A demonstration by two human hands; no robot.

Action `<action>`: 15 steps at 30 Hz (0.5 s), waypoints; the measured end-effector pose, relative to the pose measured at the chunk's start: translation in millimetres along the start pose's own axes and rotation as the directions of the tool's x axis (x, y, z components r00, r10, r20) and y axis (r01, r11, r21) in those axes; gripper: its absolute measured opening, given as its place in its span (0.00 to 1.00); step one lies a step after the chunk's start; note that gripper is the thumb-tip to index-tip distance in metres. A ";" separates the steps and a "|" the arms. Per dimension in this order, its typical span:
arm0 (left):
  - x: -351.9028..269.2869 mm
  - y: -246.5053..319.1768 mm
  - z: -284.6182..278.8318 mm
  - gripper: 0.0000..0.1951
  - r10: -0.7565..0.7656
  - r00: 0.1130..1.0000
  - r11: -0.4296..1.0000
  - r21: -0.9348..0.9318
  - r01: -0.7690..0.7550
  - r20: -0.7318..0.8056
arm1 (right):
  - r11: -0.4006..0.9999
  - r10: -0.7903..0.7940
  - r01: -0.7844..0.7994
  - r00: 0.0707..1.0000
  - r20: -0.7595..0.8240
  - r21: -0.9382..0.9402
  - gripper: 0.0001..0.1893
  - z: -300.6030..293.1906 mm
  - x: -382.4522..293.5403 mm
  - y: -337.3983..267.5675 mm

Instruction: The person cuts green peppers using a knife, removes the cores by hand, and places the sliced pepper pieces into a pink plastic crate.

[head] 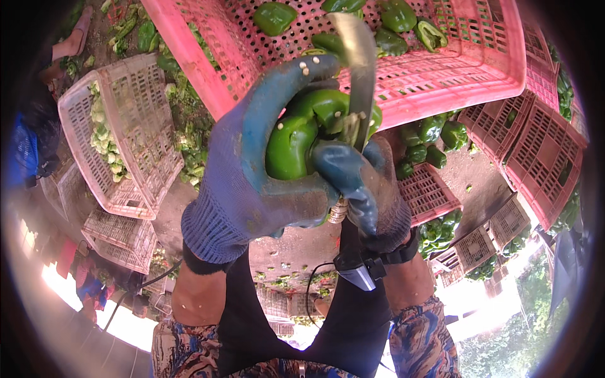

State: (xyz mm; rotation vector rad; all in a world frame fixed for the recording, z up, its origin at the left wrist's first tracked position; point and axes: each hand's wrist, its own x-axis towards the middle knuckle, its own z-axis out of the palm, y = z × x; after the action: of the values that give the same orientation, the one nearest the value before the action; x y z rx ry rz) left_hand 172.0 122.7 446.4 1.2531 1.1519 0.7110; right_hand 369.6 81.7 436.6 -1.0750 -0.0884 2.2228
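My left hand [246,160], in a blue rubber-coated knit glove, grips a green bell pepper [290,146] from the left and below. My right hand [364,189], gloved alike, is closed around the handle of a curved knife [361,71]. Its blade points up past the pepper's right side, its lower part against the pepper's stem end. Pale seeds cling to the left glove and near the blade. Just beyond both hands, a pink plastic crate [439,97] holds whole green peppers [275,19] and a cut one [431,35].
At left, a pale crate [137,137] contains pepper cores [106,141]; another crate [120,238] stands below it. Pepper scraps litter the ground beside them. More crates [543,156] and piled green peppers [430,130] are at right. Part of a person's leg [71,45] shows at upper left.
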 end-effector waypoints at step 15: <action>11.1 -21.4 4.8 0.40 -0.280 0.958 0.715 -0.678 0.172 -0.052 | 0.978 -0.190 0.210 0.884 -0.426 0.001 0.21 16.8 11.8 -4.1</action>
State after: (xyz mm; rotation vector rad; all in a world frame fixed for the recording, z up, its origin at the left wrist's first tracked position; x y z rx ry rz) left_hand 176.4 126.3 422.5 0.4363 1.0088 0.9354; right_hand 354.4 95.4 441.1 -1.4305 0.0411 1.7564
